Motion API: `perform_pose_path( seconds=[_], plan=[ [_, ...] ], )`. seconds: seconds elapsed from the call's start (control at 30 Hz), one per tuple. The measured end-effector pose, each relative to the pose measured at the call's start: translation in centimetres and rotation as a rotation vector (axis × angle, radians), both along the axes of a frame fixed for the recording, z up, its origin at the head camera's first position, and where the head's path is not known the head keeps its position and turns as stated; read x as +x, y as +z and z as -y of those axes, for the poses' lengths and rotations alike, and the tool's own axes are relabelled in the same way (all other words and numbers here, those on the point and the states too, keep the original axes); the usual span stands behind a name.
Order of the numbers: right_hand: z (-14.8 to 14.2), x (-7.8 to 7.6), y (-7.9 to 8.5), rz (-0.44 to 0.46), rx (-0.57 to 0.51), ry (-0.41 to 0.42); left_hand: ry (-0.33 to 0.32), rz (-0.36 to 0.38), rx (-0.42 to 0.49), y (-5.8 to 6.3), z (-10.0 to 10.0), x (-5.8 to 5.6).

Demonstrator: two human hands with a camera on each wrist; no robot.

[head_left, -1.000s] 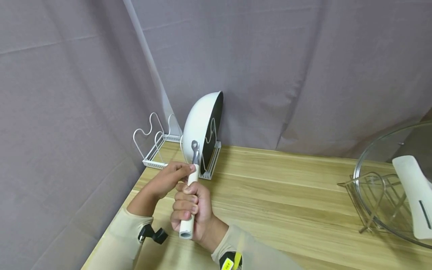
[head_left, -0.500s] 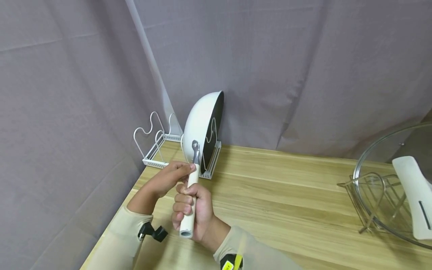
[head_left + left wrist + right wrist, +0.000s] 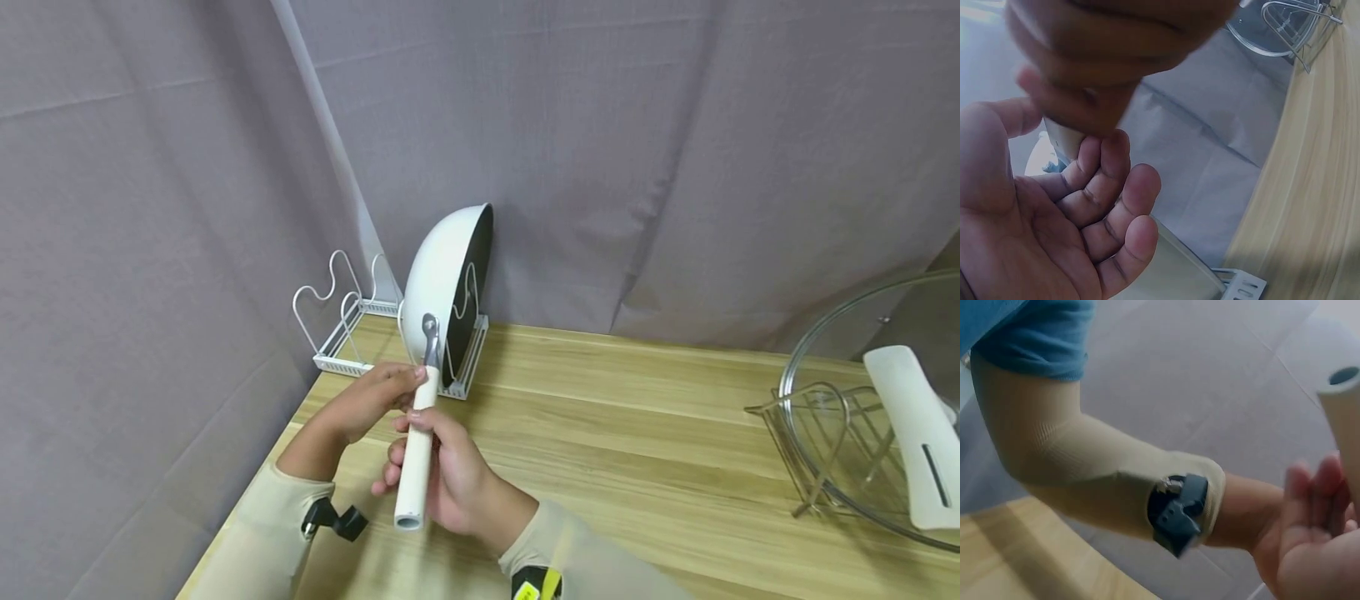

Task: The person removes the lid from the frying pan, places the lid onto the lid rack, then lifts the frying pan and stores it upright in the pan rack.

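Note:
A white wok [image 3: 438, 267] with a dark inside stands on edge in a white wire rack [image 3: 341, 367]. Its pale handle [image 3: 417, 467] points toward me from a metal bracket. My left hand [image 3: 367, 404] pinches the handle near the bracket, thumb on top; in the left wrist view its fingers [image 3: 1141, 187] are curled. Lower on the handle is my right hand [image 3: 465, 479], its fingers loosened below it and its thumb lying against it. The right wrist view shows the fingers [image 3: 1300, 500] uncurled beside the handle's hollow end.
A glass lid [image 3: 832, 333] with a long white handle [image 3: 911, 433] leans in a bronze wire rack [image 3: 787, 458] at the right of the wooden table [image 3: 600, 417]. Grey curtains [image 3: 570, 167] hang behind and to the left.
My right hand has loosened its grip on the wok handle; its fingers have uncurled and it has shifted slightly right. The left hand and the wok look nearly unmoved.

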State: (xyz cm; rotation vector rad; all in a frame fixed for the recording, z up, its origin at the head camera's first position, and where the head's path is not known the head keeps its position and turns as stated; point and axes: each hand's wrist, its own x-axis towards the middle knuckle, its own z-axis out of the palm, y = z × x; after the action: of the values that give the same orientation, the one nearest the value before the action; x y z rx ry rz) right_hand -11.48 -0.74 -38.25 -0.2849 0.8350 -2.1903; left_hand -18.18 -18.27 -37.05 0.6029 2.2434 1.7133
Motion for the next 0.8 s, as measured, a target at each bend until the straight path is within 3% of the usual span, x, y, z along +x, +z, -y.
perform_pose_path(
  seconds=[0.3, 0.5, 0.6, 0.8],
  plan=[
    [-0.9, -0.1, -0.4, -0.09, 0.141, -0.053, 0.037, 0.027, -0.057, 0.0, -0.2, 0.5],
    [-1.3, -0.2, -0.7, -0.13, 0.245, -0.174, 0.07, 0.074, -0.045, -0.4, 0.3, 0.5],
    [-1.6, -0.3, -0.9, -0.146, 0.267, -0.212, 0.078, 0.093, -0.03, -0.8, 0.5, 0.5],
    [-2.2, -0.5, -1.5, -0.196, 0.273, -0.208, 0.077, 0.099, -0.051, -1.1, 0.6, 0.7]
  ],
)
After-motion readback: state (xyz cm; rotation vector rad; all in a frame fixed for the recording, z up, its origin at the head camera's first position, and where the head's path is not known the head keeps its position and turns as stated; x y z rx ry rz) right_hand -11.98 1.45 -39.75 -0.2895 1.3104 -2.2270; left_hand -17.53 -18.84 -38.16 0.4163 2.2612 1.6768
